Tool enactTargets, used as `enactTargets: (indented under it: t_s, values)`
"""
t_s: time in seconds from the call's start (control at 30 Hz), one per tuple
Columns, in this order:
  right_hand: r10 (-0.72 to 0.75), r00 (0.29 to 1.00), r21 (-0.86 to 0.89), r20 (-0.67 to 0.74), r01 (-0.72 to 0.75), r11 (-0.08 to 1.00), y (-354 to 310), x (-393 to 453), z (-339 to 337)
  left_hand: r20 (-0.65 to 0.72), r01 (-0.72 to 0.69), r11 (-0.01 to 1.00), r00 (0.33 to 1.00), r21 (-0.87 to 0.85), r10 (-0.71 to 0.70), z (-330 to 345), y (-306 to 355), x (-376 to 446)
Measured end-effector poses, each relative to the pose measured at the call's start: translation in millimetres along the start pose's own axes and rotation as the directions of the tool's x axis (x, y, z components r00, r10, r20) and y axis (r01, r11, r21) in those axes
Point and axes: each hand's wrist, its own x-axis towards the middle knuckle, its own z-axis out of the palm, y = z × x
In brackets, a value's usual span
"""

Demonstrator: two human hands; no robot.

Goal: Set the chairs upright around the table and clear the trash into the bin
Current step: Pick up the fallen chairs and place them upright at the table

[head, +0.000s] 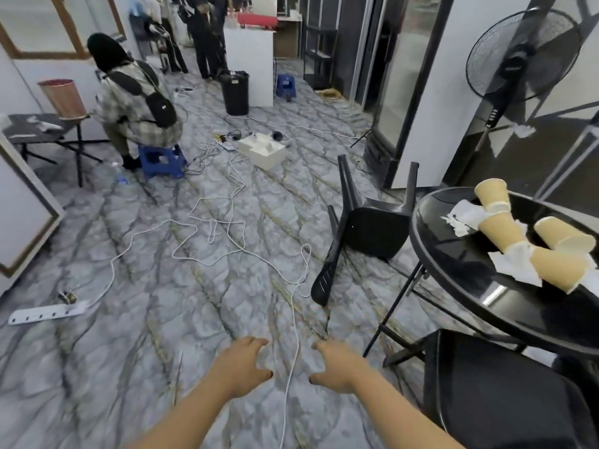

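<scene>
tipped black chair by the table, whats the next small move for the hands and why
Probably step forward and reach both empty hands, left and right, toward the black plastic chair lying on its side with legs up beside the round black table. A white cable lies across the path.

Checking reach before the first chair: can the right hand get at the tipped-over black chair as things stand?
Probably yes, after a step forward. The right hand is empty, and only bare floor and a loose white cable lie between it and the tipped-over chair; its backrest end points toward the hand.
</scene>
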Motion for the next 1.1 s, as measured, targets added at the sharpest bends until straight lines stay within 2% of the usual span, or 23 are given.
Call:
enactTargets:
  t_s: [0.4, 0.73, 1.1]
  values:
    - [-0.009, 0.999, 0.010, 0.046, 0.008, 1.000, 51.0, 106.2, -88.0, 0.090, 0.045, 0.999, 0.995, -0.030, -0.042, -53.7, 20.1, 117.5]
    - [-0.021, 0.996, -0.005, 0.083, 0.022, 1.000, 91.4, 192.1, -162.0, 0.024, 0.082, 0.993, 0.997, -0.084, -0.080, -101.0, 42.3, 204.7]
    - [0.012, 0.998, 0.028, 0.068, -0.014, 1.000, 72.6, 300.1, -212.7, 0.023, 0.040, 0.998, 0.999, -0.054, -0.039, -170.2, -4.2, 308.1]
